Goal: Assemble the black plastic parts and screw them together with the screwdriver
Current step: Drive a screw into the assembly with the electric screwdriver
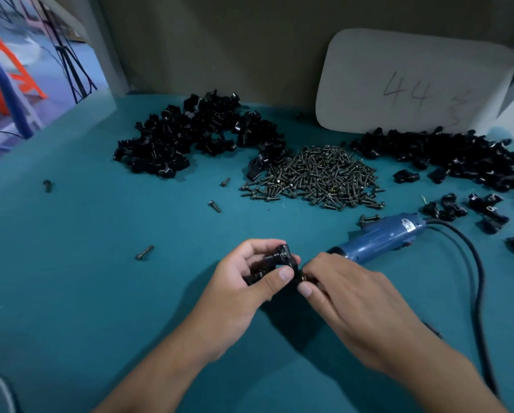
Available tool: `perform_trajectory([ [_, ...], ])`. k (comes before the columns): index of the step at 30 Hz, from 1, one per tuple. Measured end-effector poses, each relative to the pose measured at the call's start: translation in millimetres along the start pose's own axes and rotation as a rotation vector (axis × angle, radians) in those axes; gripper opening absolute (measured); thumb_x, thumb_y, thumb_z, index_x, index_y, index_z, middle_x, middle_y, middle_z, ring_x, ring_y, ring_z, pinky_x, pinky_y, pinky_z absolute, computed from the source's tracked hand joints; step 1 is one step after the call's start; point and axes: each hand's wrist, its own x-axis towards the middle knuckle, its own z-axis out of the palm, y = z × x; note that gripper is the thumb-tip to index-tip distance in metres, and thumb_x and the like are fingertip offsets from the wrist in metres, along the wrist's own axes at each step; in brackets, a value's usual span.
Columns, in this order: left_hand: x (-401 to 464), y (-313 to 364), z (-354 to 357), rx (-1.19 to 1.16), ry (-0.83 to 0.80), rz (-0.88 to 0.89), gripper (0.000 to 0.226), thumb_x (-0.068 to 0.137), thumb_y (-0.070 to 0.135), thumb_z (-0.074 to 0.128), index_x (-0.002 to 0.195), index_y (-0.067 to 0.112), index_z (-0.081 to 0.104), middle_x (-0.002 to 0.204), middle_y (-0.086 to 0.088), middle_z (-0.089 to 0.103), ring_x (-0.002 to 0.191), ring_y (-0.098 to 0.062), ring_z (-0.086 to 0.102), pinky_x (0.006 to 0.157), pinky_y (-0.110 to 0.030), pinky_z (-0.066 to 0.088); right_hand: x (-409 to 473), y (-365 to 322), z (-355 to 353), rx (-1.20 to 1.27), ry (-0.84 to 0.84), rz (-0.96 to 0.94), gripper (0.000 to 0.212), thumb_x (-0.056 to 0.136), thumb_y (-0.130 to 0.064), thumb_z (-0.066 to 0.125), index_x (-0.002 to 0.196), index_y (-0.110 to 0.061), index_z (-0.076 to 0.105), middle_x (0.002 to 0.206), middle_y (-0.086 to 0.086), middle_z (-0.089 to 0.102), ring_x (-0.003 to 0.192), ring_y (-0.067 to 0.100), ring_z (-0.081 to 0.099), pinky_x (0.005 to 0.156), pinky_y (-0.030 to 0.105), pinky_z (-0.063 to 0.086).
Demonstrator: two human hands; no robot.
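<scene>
My left hand (244, 281) grips a black plastic part (275, 262) just above the teal table, thumb across its front. My right hand (348, 296) pinches a small screw (303, 277) against the right side of that part; the screw is mostly hidden by my fingertips. The blue electric screwdriver (378, 238) lies on the table just behind my right hand, its black cable (476, 281) curving off to the right. Neither hand touches it.
A pile of black plastic parts (196, 138) lies at the back left, another pile (446, 156) at the back right. A heap of screws (315, 177) sits between them. Loose screws (144, 252) dot the teal table (86, 234). A white board (410, 81) leans on the back wall.
</scene>
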Motion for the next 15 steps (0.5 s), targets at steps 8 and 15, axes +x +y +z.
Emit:
perform_trajectory([
  [8, -5, 0, 2, 0.079, 0.004, 0.063, 0.045, 0.077, 0.026, 0.079, 0.117, 0.016, 0.061, 0.109, -0.001, 0.076, 0.102, -0.011, 0.071, 0.086, -0.019, 0.052, 1, -13, 2, 0.034, 0.072, 0.030, 0.018, 0.098, -0.034, 0.040, 0.082, -0.027, 0.039, 0.069, -0.018, 0.031, 0.060, 0.015, 0.040, 0.049, 0.028, 0.024],
  [15, -3, 0, 2, 0.066, 0.083, 0.152, 0.037, 0.081, 0.014, 0.074, 0.115, 0.015, 0.060, 0.109, 0.001, 0.077, 0.101, -0.009, 0.071, 0.087, -0.017, 0.051, 4, 4, -10, 0.388, -0.106, 0.265, 0.044, 0.092, -0.067, 0.018, 0.078, -0.033, 0.043, 0.069, -0.010, 0.052, 0.067, 0.013, 0.048, 0.059, 0.031, 0.040],
])
